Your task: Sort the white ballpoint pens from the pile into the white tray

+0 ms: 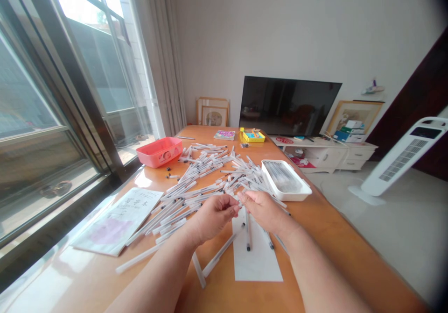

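Note:
My left hand and my right hand meet over the table, fingertips pinched together. Whatever they hold between them is too small or hidden to make out. Beneath the right hand lies a white sheet of paper, with a black-tipped pen on it. Many loose clear-barrelled pens with black ends are scattered beyond and to the left of my hands. A white plastic tray holding a bundle of pens or pen parts stands just past my right hand.
A red plastic basket sits at the left, with small black caps near it. A notebook lies at the near left. Farther back are a yellow box and a colourful booklet. The table's right edge borders the floor and a tower fan.

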Demonstrator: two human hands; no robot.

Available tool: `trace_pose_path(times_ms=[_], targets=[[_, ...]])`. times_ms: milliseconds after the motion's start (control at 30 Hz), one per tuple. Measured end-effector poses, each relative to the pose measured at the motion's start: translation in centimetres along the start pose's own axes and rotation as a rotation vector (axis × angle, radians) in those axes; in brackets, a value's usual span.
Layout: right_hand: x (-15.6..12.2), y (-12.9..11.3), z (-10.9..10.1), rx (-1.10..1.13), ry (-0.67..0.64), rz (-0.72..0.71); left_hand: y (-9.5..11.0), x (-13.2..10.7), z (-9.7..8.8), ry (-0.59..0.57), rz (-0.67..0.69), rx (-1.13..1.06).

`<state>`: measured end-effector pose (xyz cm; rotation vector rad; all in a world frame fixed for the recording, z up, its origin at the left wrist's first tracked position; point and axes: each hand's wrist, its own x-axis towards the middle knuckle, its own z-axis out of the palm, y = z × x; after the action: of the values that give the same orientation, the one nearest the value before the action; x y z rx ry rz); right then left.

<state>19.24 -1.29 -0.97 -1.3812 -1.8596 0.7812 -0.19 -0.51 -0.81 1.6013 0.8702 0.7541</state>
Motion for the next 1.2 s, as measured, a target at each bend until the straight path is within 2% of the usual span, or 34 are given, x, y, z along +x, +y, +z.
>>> trace_pose_path(times_ms=[200, 433, 733, 900, 1000, 1100, 1200], targets=[[0.2, -0.1, -0.1, 0.124, 0.063, 0.026, 0.4, -0.1, -0.1, 0.009, -0.016, 0.019], [-0.1, -0.1, -0.3, 0.117, -0.022, -0.029, 0.2, -0.2, -0.3, 0.02, -0.044, 0.008], [0.3, -0.1, 0.7, 0.024, 0.118, -0.063, -0.9, 0.5, 0.0, 0.095, 0.148, 0.113], [0.1, 0.0, 0.2, 0.0, 0.18, -0.084, 0.1, -0.2, -0.7, 0.018, 0.016, 0.232], [0.1, 0.0, 0.1, 0.007, 0.203, -0.076, 0.2, -0.4, -0.8, 0.002, -0.013, 0.25], [0.3, 0.0, 0.3, 0.039, 0.203, -0.037, 0.0, -0.3, -0.6, 0.041, 0.031, 0.273], [0.5, 0.2, 0.6, 0.081, 0.2, 0.022, -0.1, -0.1, -0.2, 0.142, 0.112, 0.314]])
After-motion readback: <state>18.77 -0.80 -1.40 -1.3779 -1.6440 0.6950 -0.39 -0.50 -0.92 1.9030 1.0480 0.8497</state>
